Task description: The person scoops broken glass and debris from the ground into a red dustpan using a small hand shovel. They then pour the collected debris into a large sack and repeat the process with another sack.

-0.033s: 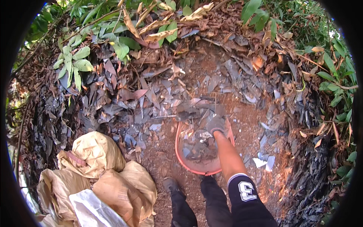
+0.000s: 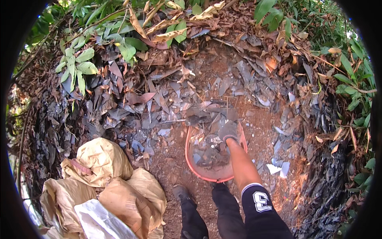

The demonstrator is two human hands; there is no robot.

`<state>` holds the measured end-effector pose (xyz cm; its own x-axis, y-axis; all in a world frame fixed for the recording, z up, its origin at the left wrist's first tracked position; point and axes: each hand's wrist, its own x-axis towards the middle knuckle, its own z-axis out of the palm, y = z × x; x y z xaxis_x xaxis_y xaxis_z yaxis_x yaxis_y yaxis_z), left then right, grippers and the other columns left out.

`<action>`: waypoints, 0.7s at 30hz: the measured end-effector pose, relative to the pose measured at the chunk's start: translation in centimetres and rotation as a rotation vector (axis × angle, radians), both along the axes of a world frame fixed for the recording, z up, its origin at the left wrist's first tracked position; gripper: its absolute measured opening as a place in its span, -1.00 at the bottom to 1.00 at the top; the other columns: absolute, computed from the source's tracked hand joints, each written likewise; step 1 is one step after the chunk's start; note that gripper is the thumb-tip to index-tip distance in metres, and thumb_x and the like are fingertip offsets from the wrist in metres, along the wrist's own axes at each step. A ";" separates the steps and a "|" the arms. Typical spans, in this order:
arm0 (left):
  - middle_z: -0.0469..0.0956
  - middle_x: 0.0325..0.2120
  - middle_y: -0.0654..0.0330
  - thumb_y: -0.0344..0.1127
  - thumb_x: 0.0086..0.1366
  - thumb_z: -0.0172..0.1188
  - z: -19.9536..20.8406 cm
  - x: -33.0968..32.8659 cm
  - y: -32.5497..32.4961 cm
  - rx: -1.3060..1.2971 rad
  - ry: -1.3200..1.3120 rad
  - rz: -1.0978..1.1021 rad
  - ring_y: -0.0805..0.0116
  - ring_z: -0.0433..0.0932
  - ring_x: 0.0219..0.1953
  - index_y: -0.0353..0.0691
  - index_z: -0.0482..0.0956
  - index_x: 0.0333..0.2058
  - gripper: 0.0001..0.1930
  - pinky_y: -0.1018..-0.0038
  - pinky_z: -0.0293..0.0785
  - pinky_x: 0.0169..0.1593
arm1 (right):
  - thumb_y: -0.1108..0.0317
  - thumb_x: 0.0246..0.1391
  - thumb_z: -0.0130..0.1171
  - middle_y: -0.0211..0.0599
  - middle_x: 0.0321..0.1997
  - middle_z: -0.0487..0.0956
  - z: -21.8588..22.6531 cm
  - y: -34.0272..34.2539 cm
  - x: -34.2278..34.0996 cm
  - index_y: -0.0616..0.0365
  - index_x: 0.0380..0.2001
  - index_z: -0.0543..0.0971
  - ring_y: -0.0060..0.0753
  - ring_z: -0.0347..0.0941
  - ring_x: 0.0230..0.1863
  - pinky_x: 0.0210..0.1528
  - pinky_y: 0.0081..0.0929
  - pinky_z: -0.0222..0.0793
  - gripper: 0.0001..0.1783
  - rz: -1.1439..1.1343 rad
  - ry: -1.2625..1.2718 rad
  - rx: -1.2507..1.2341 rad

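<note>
One grey-gloved right hand (image 2: 228, 130) is held over the far right part of an orange basin (image 2: 219, 174); whether anything is gripped cannot be told. Dark shards (image 2: 210, 154) are contained in the basin, set on reddish soil (image 2: 258, 125).

The place is outdoors, in daylight. The ground (image 2: 169, 161) is reddish-brown soil, more orange toward the lower right. A dark, rough, layered border (image 2: 326, 179) runs along the right side. Farther ahead lies a thick cover of dry brown leaves (image 2: 274, 46). Green plants (image 2: 344, 79) grow at the right and upper left, where brightness passes between the foliage.
</note>
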<state>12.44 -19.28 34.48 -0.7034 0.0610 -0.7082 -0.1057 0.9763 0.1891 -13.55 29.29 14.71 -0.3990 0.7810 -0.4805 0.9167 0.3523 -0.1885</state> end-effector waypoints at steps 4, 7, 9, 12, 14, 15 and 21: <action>0.18 0.27 -0.33 0.30 0.12 0.23 0.4 -0.1 -1.8 0.022 -0.043 0.002 -0.21 0.17 0.33 -0.35 0.15 0.33 0.01 -0.20 0.05 0.32 | 0.35 0.10 0.03 0.31 -0.08 0.59 3.1 -1.5 2.0 0.44 0.11 0.26 0.24 0.56 0.01 0.04 -0.02 0.48 -0.46 0.039 -0.041 -0.044; 0.19 0.26 -0.33 0.30 0.12 0.23 0.2 -0.7 -2.5 0.057 -0.061 -0.022 -0.22 0.18 0.33 -0.36 0.15 0.33 0.01 -0.20 0.05 0.32 | 0.37 0.09 0.03 0.35 -0.07 0.58 4.2 -1.4 3.0 0.44 0.08 0.25 0.26 0.55 0.01 0.05 -0.02 0.46 -0.48 0.031 -0.042 -0.029; 0.19 0.26 -0.33 0.30 0.12 0.23 0.2 -1.0 -3.0 0.067 -0.069 -0.040 -0.22 0.18 0.32 -0.36 0.15 0.32 0.01 -0.20 0.06 0.32 | 0.39 0.04 0.07 0.40 -0.07 0.56 3.6 -1.8 4.3 0.47 0.06 0.24 0.29 0.53 0.02 0.05 -0.02 0.44 -0.45 0.049 -0.031 -0.017; 0.20 0.26 -0.34 0.29 0.12 0.23 -0.2 -1.0 -3.6 0.077 -0.082 -0.037 -0.22 0.19 0.32 -0.36 0.15 0.32 0.01 -0.19 0.07 0.31 | 0.36 0.05 0.09 0.44 -0.15 0.56 5.1 -5.6 6.5 0.49 0.07 0.22 0.33 0.53 -0.04 0.02 0.04 0.44 -0.42 0.028 0.031 -0.041; 0.20 0.25 -0.34 0.29 0.12 0.23 -0.4 -0.9 -3.8 0.074 -0.084 -0.030 -0.22 0.19 0.32 -0.36 0.15 0.32 0.00 -0.19 0.07 0.31 | 0.38 0.10 -0.01 0.40 -0.12 0.57 7.1 -8.7 7.6 0.48 0.09 0.22 0.31 0.55 -0.06 -0.01 0.06 0.45 -0.47 0.009 0.037 -0.074; 0.20 0.25 -0.34 0.29 0.12 0.23 -0.5 -1.0 -3.9 0.078 -0.084 -0.032 -0.22 0.19 0.32 -0.36 0.15 0.32 0.00 -0.19 0.07 0.31 | 0.39 0.13 -0.05 0.38 -0.10 0.57 7.6 -9.7 8.1 0.48 0.09 0.21 0.31 0.56 -0.07 -0.02 0.07 0.46 -0.49 -0.005 0.042 -0.088; 0.21 0.24 -0.34 0.29 0.13 0.22 -0.6 -0.4 -4.1 0.073 -0.085 -0.046 -0.22 0.20 0.31 -0.36 0.15 0.32 0.00 -0.18 0.09 0.30 | 0.32 0.19 -0.07 0.35 -0.22 0.60 7.8 -13.9 12.0 0.36 0.01 0.26 0.31 0.59 -0.16 -0.13 0.10 0.49 -0.60 0.030 -0.005 -0.141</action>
